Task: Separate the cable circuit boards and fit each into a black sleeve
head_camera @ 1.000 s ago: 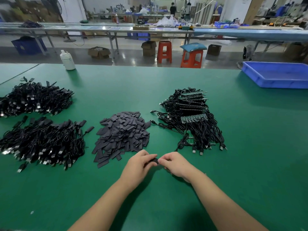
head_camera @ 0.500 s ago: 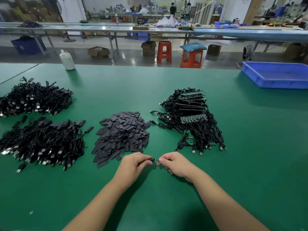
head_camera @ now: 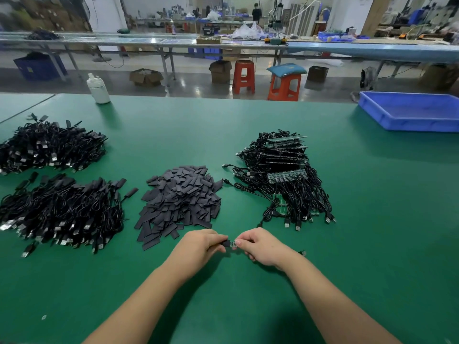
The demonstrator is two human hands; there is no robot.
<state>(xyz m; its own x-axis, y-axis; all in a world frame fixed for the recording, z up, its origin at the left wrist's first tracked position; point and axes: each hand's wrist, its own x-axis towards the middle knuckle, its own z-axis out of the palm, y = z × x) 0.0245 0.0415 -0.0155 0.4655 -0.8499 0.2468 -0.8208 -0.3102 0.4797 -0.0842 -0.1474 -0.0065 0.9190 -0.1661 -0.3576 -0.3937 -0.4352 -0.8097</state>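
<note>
Low over the green tabletop [head_camera: 248, 294], my left hand [head_camera: 198, 247] pinches a black sleeve [head_camera: 225, 243] steady while my right hand [head_camera: 260, 245] pinches the board [head_camera: 233, 243], half exposed, lined up to slide inside.

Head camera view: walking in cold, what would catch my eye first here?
Two bare hands, left hand and right hand, meet at the near middle of the green table, pinching a small circuit board between them. Behind lie a heap of black sleeves and cable piles.
</note>
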